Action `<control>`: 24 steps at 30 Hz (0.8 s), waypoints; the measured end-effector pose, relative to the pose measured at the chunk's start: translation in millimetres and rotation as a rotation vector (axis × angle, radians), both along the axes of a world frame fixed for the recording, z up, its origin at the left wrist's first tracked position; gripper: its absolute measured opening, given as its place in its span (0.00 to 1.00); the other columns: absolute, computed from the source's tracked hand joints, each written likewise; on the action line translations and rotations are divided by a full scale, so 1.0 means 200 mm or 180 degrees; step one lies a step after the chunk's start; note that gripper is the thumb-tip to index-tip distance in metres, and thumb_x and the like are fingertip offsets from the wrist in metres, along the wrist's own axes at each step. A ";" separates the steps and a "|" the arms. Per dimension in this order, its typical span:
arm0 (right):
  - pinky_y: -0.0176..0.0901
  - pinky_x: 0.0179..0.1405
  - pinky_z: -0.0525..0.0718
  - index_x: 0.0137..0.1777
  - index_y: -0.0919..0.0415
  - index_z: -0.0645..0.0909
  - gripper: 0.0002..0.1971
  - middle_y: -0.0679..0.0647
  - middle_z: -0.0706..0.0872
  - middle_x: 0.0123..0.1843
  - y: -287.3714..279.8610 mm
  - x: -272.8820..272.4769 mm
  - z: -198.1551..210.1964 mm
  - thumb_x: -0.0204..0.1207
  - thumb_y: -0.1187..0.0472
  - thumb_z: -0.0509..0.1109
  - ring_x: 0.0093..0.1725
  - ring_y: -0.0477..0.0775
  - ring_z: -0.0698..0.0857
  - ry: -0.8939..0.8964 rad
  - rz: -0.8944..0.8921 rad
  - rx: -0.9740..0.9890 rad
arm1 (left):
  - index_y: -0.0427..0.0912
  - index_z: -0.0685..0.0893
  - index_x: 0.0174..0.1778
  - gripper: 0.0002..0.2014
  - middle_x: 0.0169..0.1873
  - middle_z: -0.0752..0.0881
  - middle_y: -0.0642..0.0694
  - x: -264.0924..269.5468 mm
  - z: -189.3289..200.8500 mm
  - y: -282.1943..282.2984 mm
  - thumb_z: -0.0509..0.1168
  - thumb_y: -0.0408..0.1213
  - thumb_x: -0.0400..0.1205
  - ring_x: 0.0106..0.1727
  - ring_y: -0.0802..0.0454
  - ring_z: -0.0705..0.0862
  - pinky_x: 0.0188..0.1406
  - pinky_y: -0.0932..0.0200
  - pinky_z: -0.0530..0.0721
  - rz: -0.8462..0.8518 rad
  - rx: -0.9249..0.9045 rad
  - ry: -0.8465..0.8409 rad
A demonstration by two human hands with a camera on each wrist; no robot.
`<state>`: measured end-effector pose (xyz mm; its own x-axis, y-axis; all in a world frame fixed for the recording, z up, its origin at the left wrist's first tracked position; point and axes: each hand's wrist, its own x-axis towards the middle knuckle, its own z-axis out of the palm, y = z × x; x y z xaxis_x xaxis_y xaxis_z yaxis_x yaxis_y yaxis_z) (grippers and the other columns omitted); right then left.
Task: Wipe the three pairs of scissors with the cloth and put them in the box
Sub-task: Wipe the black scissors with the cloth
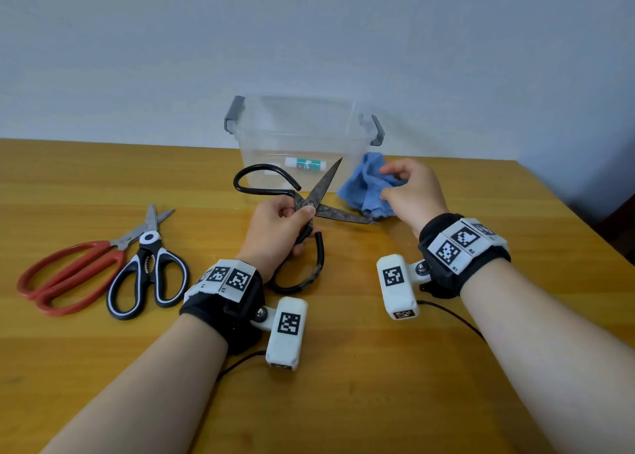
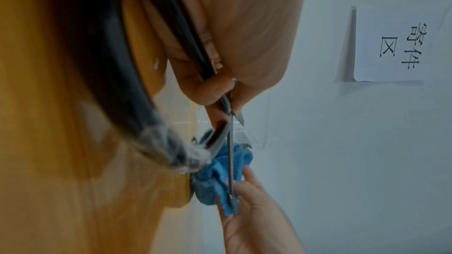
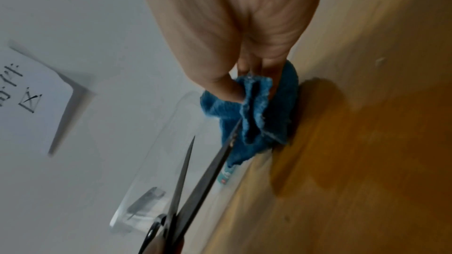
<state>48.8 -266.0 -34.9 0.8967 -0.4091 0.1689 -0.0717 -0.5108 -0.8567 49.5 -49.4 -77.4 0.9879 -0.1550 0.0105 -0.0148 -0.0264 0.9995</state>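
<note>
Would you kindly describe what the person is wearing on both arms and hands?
Both forearms and hands are bare, no sleeves or gloves. Each wrist has a black strap: left wrist strap, right wrist strap, carrying white blocks printed with black square-pattern markers, a white camera pod, and a thin dark cable.

Box behind cloth — scissors left.
</note>
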 end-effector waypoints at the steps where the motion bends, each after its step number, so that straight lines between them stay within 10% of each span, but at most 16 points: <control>1: 0.34 0.39 0.84 0.60 0.57 0.85 0.20 0.44 0.84 0.52 0.02 0.00 0.02 0.73 0.77 0.66 0.52 0.46 0.85 -0.0045 0.0172 -0.0037 | 0.41 0.67 0.38 0.17 0.23 0.75 0.51 0.00 0.00 0.00 0.67 0.32 0.88 0.35 0.53 0.93 0.13 0.63 0.68 0.0022 -0.0012 -0.0019; 4: 0.25 0.41 0.83 0.56 0.53 0.89 0.22 0.44 0.88 0.57 0.06 0.00 0.07 0.73 0.77 0.64 0.54 0.36 0.84 -0.0153 0.0542 -0.0085 | 0.40 0.68 0.39 0.16 0.18 0.75 0.56 0.00 0.00 0.00 0.67 0.32 0.88 0.34 0.54 0.92 0.13 0.61 0.67 0.0105 -0.0058 -0.0089; 7: 0.38 0.40 0.86 0.63 0.55 0.78 0.21 0.50 0.80 0.64 0.06 0.01 0.08 0.73 0.63 0.79 0.52 0.47 0.84 0.0084 0.0336 -0.0294 | 0.39 0.72 0.45 0.11 0.20 0.76 0.53 0.00 0.01 0.00 0.68 0.32 0.88 0.36 0.52 0.93 0.14 0.61 0.67 0.0178 -0.0163 -0.0110; 10: 0.43 0.33 0.74 0.54 0.59 0.77 0.23 0.52 0.77 0.49 0.04 0.01 0.08 0.72 0.44 0.81 0.44 0.54 0.81 0.0889 0.0242 -0.1214 | 0.39 0.72 0.46 0.10 0.19 0.77 0.53 0.00 0.01 0.00 0.68 0.32 0.88 0.36 0.53 0.94 0.13 0.61 0.67 0.0200 -0.0181 -0.0126; 13: 0.44 0.33 0.74 0.38 0.65 0.87 0.20 0.54 0.82 0.33 0.06 0.00 0.11 0.76 0.46 0.77 0.35 0.56 0.81 0.1040 0.0448 -0.1829 | 0.39 0.72 0.45 0.10 0.21 0.78 0.53 0.00 0.01 0.00 0.68 0.32 0.88 0.37 0.52 0.94 0.13 0.62 0.68 0.0206 -0.0197 -0.0115; 20: 0.45 0.39 0.80 0.43 0.58 0.85 0.15 0.55 0.87 0.41 0.10 0.00 0.22 0.73 0.46 0.78 0.43 0.61 0.87 0.0697 0.0045 -0.2428 | 0.41 0.68 0.39 0.16 0.29 0.78 0.43 0.00 0.00 0.00 0.68 0.33 0.88 0.39 0.50 0.95 0.13 0.62 0.68 0.0231 -0.0190 -0.0085; 24: 0.42 0.30 0.83 0.33 0.58 0.77 0.21 0.53 0.87 0.28 0.13 -0.03 0.21 0.79 0.43 0.72 0.24 0.50 0.82 0.1532 0.0527 -0.2659 | 0.41 0.69 0.41 0.14 0.21 0.79 0.52 0.00 0.00 0.00 0.68 0.32 0.88 0.38 0.51 0.94 0.13 0.62 0.69 0.0205 -0.0178 -0.0077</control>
<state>43.7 -239.2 6.3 0.9810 -0.1867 -0.0519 -0.1915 -0.9750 -0.1125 49.3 -49.4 -76.6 0.9951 -0.0897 0.0413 -0.0389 0.0278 0.9989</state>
